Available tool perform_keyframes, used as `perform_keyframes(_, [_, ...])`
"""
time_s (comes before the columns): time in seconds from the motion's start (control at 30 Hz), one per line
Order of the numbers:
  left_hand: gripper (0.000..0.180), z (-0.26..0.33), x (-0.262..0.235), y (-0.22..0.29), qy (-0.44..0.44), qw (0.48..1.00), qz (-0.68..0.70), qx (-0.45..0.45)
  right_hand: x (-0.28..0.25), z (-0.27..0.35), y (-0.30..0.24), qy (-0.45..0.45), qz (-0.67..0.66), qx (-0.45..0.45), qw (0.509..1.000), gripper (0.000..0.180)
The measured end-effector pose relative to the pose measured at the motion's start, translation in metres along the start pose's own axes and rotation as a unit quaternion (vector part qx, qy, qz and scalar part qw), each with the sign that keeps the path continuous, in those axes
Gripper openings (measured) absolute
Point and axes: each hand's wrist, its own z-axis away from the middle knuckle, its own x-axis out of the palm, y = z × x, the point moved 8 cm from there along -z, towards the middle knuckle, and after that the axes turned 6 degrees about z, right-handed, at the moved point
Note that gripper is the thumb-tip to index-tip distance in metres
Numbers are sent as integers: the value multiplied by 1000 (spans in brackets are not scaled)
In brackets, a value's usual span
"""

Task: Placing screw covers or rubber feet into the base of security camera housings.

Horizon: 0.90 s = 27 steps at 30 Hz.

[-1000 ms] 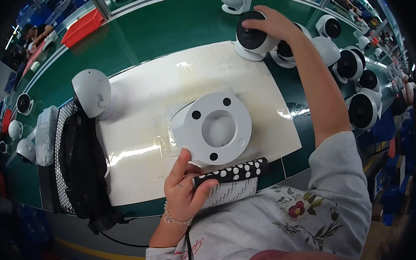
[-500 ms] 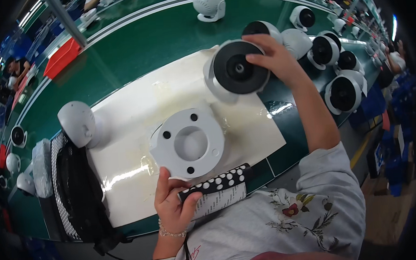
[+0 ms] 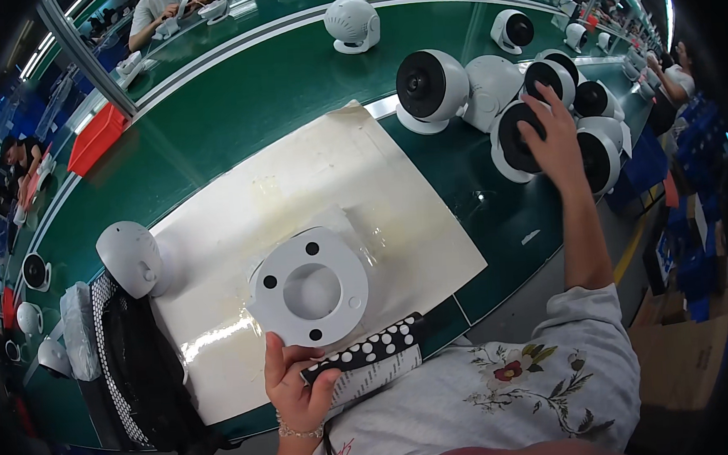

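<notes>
Beneath the lower edge of the white mat, my left hand (image 3: 301,390) pinches a sticker sheet (image 3: 377,343), black with white round spots and a printed pale backing. Its raised index finger is close to a white ring-shaped part (image 3: 262,305), which has three black round spots and a large central hole. Out to the right, my right hand (image 3: 557,145) grips a round white device with a black face (image 3: 516,145) by its upper right edge. The thumb lies across the face and the other fingers are at the rim. The device stands upright on its curved stand.
Several similar round devices (image 3: 430,86) crowd the right side of the green table. Another white device (image 3: 131,258) is at the mat's left edge, beside a black mesh-edged bag (image 3: 143,366). A red bin (image 3: 97,139) is at far left. Other people work across the line.
My right hand has carried the round device from above the mat to the group on the right. My left hand still holds the sticker sheet. The view has shifted slightly.
</notes>
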Motion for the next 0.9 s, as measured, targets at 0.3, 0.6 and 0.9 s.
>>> perform_keyframes(0.3, [30, 2, 0, -3, 5, 1000, 13, -16, 90, -81, -118, -5, 138, -177, 975, 43])
perform_keyframes(0.6, [28, 14, -6, -12, -5, 999, 0, -42, 132, -112, -63, -132, 309, -65, 940, 50])
perform_keyframes(0.9, [28, 23, -13, -12, 18, 992, -102, -65, 267, -176, -80, -108, -107, -31, 988, 29])
